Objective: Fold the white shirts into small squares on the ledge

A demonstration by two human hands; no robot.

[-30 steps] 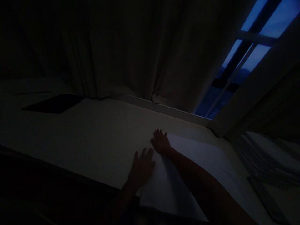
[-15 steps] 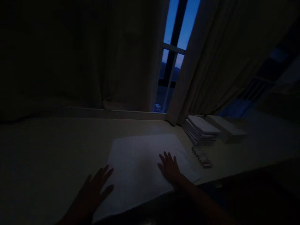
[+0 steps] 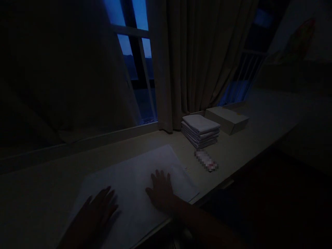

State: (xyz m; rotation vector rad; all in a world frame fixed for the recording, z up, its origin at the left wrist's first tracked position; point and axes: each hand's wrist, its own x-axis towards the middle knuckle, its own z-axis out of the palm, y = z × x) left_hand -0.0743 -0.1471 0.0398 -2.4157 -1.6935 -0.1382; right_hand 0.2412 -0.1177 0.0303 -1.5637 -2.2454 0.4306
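A white cloth (image 3: 132,180) lies spread flat along the front of a pale counter. My right hand (image 3: 161,192) rests on the cloth's right half, palm down with the fingers spread. Over the left part of the cloth is my left hand (image 3: 94,209), fingers stretched out; the dim light hides whether it presses on the fabric. Neither hand holds anything. To the right of the cloth sits a neat stack of folded white cloths (image 3: 200,131).
A closed pale box (image 3: 227,119) stands behind the stack. A small blurred-out item (image 3: 206,160) lies in front of it. Long curtains (image 3: 192,58) hang at the back beside a barred window (image 3: 137,65). The counter's front edge (image 3: 249,160) runs off to the right.
My view has swung to the right, so the stack and box show further left. My left hand has come over the cloth from its left edge. My right hand stays on it.
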